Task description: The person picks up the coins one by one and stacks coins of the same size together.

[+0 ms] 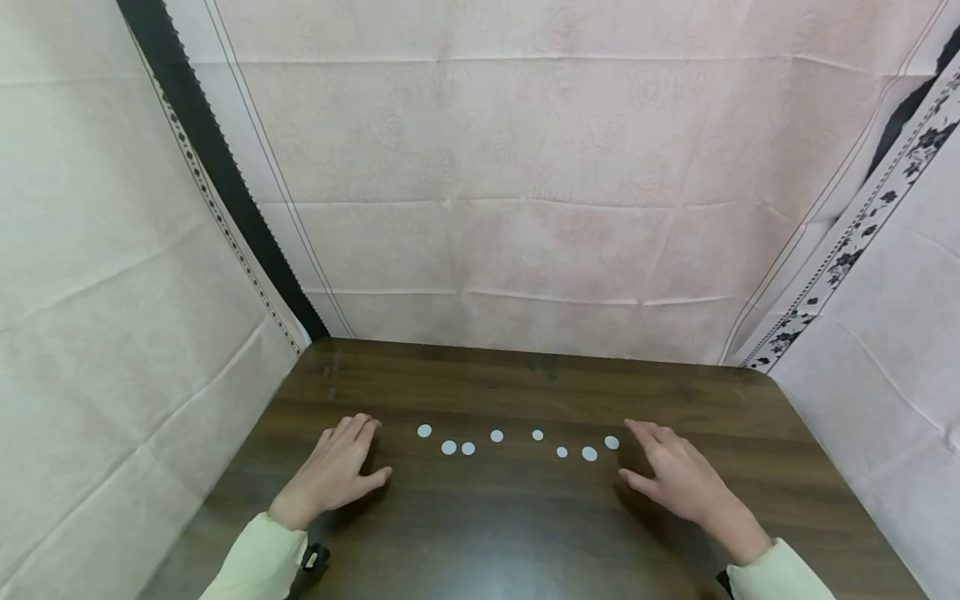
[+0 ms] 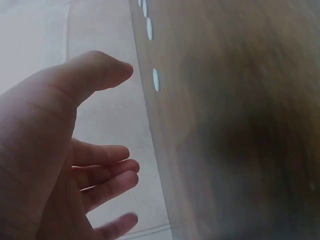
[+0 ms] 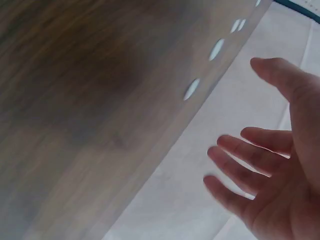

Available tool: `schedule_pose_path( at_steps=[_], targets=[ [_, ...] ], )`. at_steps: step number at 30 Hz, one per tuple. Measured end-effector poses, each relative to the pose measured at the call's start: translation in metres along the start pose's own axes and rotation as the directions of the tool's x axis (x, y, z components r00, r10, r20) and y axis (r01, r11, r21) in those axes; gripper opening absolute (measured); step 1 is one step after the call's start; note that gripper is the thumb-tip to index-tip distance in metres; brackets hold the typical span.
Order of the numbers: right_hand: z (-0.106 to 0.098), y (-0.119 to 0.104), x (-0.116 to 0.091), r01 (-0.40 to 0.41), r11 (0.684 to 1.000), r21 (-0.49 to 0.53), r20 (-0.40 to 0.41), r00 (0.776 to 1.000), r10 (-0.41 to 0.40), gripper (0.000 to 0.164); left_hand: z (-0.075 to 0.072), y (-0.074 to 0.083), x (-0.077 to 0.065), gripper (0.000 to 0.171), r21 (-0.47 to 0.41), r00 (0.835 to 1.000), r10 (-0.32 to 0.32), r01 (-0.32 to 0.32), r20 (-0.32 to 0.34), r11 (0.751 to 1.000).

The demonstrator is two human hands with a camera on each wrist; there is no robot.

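Several flat white discs (image 1: 497, 436) lie in a loose, zigzag row across the wooden table. My left hand (image 1: 337, 467) is left of the row, its thumb spread from the fingers and nothing in its grasp. The leftmost disc (image 1: 424, 431) is the one nearest to it. On the other side, my right hand (image 1: 678, 475) hovers beside the rightmost disc (image 1: 612, 442), thumb apart and fingers relaxed. In the left wrist view, a white disc (image 2: 156, 80) shows beyond the thumb. The right wrist view shows a bare palm and a disc (image 3: 191, 89) past the fingers.
The dark brown table (image 1: 480, 517) has its far edge against a hanging pale cloth (image 1: 525, 167). More cloth hangs at the left (image 1: 112, 292) and right (image 1: 885, 350) sides. A black band (image 1: 232, 183) runs down the left corner. Light sleeves (image 1: 258, 558) cover both forearms.
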State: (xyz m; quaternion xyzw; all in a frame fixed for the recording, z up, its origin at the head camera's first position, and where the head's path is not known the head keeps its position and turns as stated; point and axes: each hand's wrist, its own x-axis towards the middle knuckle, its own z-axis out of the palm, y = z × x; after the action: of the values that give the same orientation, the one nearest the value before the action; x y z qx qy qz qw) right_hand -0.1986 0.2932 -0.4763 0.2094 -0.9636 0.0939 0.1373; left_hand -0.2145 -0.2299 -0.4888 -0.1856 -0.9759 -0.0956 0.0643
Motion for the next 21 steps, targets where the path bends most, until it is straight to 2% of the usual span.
schedule_pose_path(
  at_steps=[5, 9, 13, 21],
  targets=[
    [0.002, -0.02, 0.016, 0.063, 0.996, 0.066, -0.023, 0.998, -0.062, 0.05, 0.001, 0.008, 0.009, 0.056, -0.016, 0.998, 0.047, -0.047, -0.032, 0.999],
    [0.008, -0.036, 0.03, 0.109, 0.981, 0.161, 0.041, 0.992, -0.117, 0.037, 0.003, 0.02, 0.018, 0.048, -0.044, 0.994, 0.095, -0.098, -0.061, 0.994],
    [0.018, -0.054, 0.043, 0.153, 0.96, 0.233, 0.112, 0.977, -0.182, 0.029, 0.006, 0.035, 0.029, 0.045, -0.064, 0.987, 0.144, -0.148, -0.065, 0.987],
    [0.042, -0.096, 0.066, 0.274, 0.933, 0.233, 0.151, 0.938, -0.313, 0.016, 0.015, 0.058, 0.046, 0.043, -0.091, 0.977, 0.211, -0.212, -0.029, 0.973]
  ],
)
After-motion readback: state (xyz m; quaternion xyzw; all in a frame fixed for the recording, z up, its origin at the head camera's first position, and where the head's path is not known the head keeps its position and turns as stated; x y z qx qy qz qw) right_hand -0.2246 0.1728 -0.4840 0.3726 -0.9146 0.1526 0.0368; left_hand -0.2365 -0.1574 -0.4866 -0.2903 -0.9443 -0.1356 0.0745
